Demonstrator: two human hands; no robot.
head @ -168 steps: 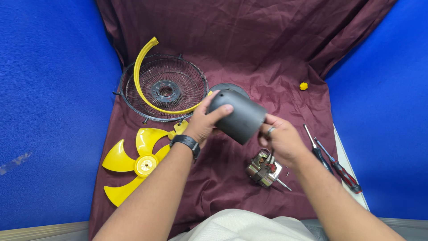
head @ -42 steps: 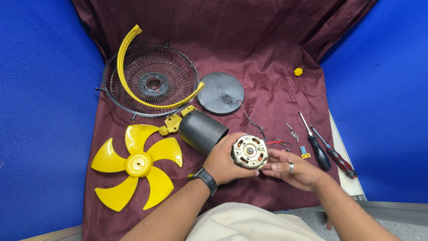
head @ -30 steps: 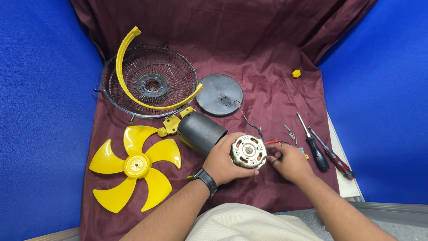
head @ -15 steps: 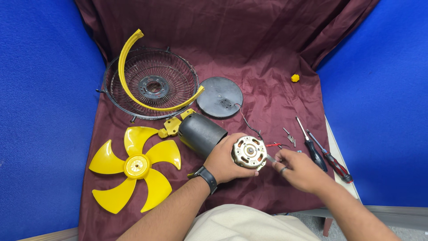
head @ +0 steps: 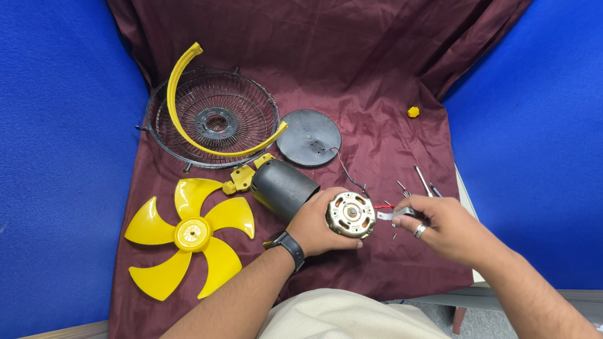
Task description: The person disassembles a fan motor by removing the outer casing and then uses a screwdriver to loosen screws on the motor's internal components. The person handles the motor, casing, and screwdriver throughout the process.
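In left hand (head: 317, 223): fan motor (head: 350, 215).

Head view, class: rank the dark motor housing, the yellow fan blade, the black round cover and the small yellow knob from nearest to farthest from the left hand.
1. Dark motor housing, just up-left of the left hand.
2. Black round cover, above it.
3. Yellow fan blade, far left.
4. Small yellow knob, upper right.

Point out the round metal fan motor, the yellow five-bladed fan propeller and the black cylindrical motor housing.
round metal fan motor (head: 350, 214), head view, its end face.
yellow five-bladed fan propeller (head: 192, 233), head view, its hub.
black cylindrical motor housing (head: 282, 187), head view, its side wall.
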